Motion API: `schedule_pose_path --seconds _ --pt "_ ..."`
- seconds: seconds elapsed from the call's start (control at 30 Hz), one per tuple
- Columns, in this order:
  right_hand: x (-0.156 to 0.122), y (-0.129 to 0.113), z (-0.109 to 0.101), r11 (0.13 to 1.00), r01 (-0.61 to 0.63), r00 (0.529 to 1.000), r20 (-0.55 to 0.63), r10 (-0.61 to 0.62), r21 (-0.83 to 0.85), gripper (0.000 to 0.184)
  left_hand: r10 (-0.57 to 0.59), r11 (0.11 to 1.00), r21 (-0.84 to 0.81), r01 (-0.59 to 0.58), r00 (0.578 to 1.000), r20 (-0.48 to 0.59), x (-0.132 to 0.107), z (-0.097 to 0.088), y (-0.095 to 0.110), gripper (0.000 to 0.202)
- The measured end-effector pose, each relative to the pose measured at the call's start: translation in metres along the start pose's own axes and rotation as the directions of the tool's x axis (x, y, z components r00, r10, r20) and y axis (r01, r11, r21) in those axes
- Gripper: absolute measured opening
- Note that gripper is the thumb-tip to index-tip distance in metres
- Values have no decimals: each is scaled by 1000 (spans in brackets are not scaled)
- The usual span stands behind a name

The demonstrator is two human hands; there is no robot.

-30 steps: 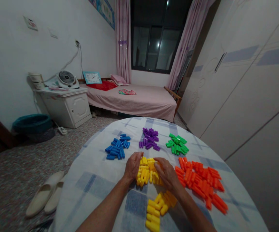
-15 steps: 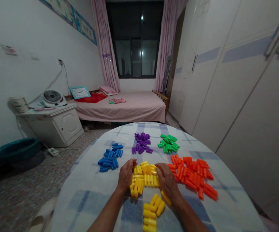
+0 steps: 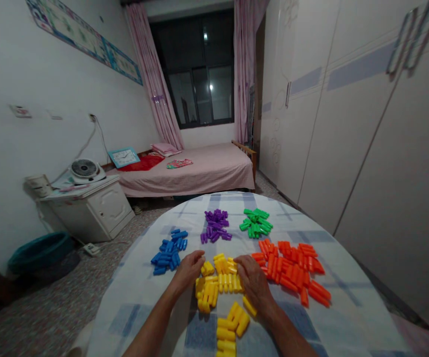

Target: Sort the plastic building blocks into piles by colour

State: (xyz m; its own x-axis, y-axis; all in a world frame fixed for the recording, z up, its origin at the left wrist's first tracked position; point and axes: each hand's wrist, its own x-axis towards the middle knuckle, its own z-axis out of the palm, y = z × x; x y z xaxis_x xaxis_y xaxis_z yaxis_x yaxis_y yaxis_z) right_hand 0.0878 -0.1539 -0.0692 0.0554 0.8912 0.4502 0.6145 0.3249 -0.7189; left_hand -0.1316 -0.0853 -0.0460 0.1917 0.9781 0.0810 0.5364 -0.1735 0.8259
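Note:
A cluster of short yellow plastic cylinders (image 3: 230, 283) lies on the table between my hands, some lined up side by side. My left hand (image 3: 188, 270) is at the cluster's left edge, fingers stretched forward beside a few yellow pieces (image 3: 207, 268); it holds nothing that I can see. On the right edge, my right hand (image 3: 253, 281) rests with curved, parted fingers against the yellow pieces, its palm side hidden. One loose yellow cylinder (image 3: 249, 306) lies by my right wrist. Closer to me is a second yellow group (image 3: 233, 327).
Around the yellow pieces are piles of blue (image 3: 168, 253), purple (image 3: 216, 225), green (image 3: 256, 222) and red-orange (image 3: 292, 267) cylinders. A checked cloth (image 3: 125, 317) covers the rounded table. Beyond stand a bed (image 3: 214, 168), a cabinet (image 3: 108, 208) and a wardrobe (image 3: 378, 163).
My left hand has shifted slightly left, opening a small gap from the yellow pieces, and the upper left ones lie differently. My right hand stays at the cluster. The view has tilted a little.

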Motion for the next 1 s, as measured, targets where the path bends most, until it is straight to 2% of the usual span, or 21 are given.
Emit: schedule_pose_path --seconds 0.1,0.27,0.4,0.6,0.7,0.8,1.0 --pt "0 4 2 1000 23 1000 -1 -23 2 23 -21 998 61 19 999 33 10 -7 -4 47" --pt "2 5 4 999 31 999 16 -31 -9 23 -82 941 326 93 996 -45 34 -9 -3 62" --pt "2 5 4 1000 19 1000 24 -18 -19 21 -141 819 551 158 987 -74 56 4 13 77" --pt "3 5 4 999 1 999 50 0 -35 22 -153 709 682 183 983 -104 80 28 36 82" --pt "3 6 5 999 1 999 45 1 -40 22 -137 673 723 158 987 -88 88 37 42 76" --pt "3 6 6 999 2 999 32 -1 -34 22 -110 640 756 136 990 -85 92 42 45 61" --pt "3 5 6 999 -9 1000 15 9 -33 23 -75 606 785 131 991 -108 98 47 40 47"
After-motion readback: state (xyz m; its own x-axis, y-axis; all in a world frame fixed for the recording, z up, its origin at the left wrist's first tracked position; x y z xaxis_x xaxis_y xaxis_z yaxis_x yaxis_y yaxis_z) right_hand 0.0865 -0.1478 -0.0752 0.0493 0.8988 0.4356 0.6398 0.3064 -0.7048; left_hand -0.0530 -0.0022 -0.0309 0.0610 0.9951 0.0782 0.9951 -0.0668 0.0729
